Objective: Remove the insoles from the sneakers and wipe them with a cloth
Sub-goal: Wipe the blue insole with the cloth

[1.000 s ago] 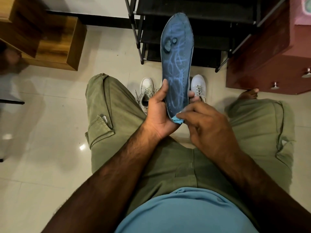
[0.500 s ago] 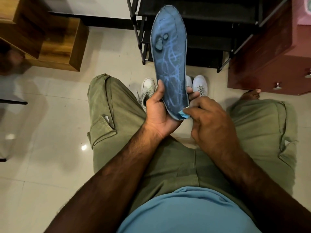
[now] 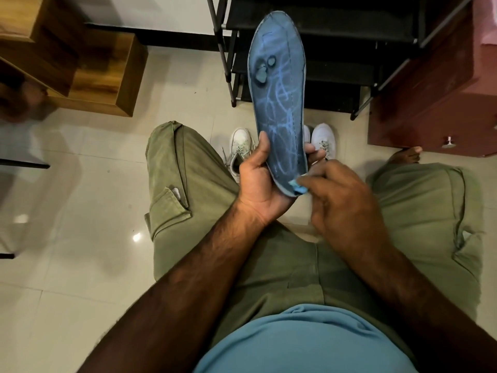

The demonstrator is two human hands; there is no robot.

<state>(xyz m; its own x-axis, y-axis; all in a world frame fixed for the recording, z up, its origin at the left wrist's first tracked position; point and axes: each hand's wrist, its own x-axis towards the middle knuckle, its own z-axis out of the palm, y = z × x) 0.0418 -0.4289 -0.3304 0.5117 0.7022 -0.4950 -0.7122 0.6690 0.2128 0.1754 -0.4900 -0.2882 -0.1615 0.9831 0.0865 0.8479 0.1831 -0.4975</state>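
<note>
A long blue insole (image 3: 278,84) with pale scuff lines and worn spots stands upright in front of me, toe end up. My left hand (image 3: 259,181) grips its heel end, thumb on the left edge and fingertips showing at the right edge. My right hand (image 3: 341,205) holds a small light blue cloth (image 3: 297,187) against the insole's heel; most of the cloth is hidden under the fingers. Two white sneakers sit on the floor behind the insole, the left sneaker (image 3: 239,146) and the right sneaker (image 3: 324,138).
I sit with knees apart in green trousers over a pale tiled floor (image 3: 80,211). A black metal shoe rack (image 3: 336,49) stands ahead, a dark red cabinet (image 3: 430,103) at the right, wooden furniture (image 3: 80,63) at the left. A bare foot (image 3: 406,154) rests by the cabinet.
The insole tilted left and then came back more upright. My right hand with the cloth shifted slightly right along the heel end. My left hand kept its grip.
</note>
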